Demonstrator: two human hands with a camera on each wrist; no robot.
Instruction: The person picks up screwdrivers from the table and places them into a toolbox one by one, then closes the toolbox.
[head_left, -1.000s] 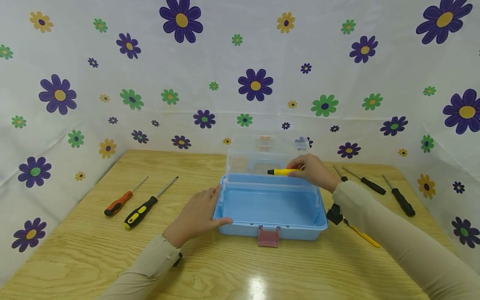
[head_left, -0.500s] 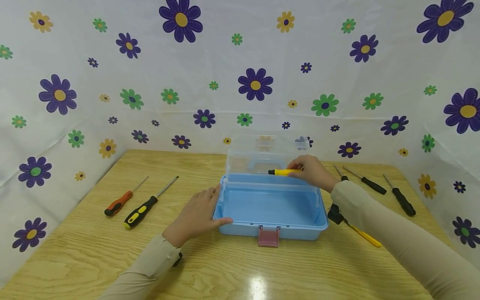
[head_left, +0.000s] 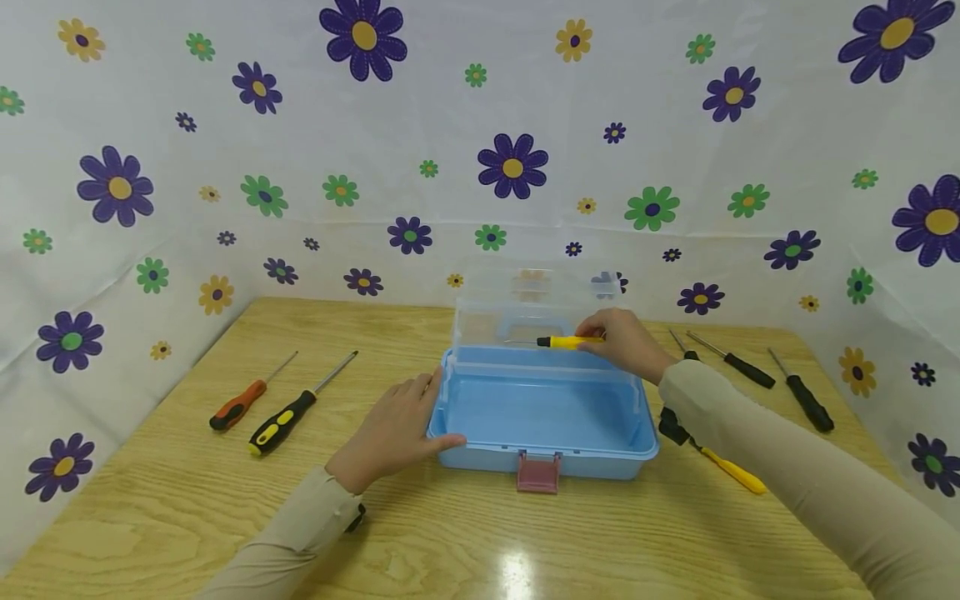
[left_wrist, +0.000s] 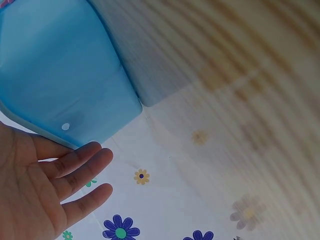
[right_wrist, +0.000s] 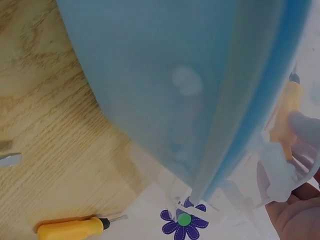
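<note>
My right hand (head_left: 626,343) pinches the yellow handle of a small screwdriver (head_left: 566,342), held level over the back part of a light-blue toolbox (head_left: 547,451). Its thin shaft points left. The clear lid (head_left: 480,325) of the toolbox stands raised, and through it the right wrist view shows the same screwdriver (right_wrist: 287,112). At the box's left front corner rests my left hand (head_left: 396,433), thumb across the rim. In the left wrist view its fingers (left_wrist: 82,172) lie loosely spread beside the blue wall (left_wrist: 60,60). A pink latch (head_left: 537,473) hangs down in front.
An orange-and-black screwdriver (head_left: 237,407) and a black-and-yellow one (head_left: 281,423) lie left of the box. On the right are black-handled screwdrivers (head_left: 750,371) and a yellow-handled one (head_left: 731,471), with another partly hidden by the right arm. A flowered cloth (head_left: 420,125) surrounds the wooden table (head_left: 435,542).
</note>
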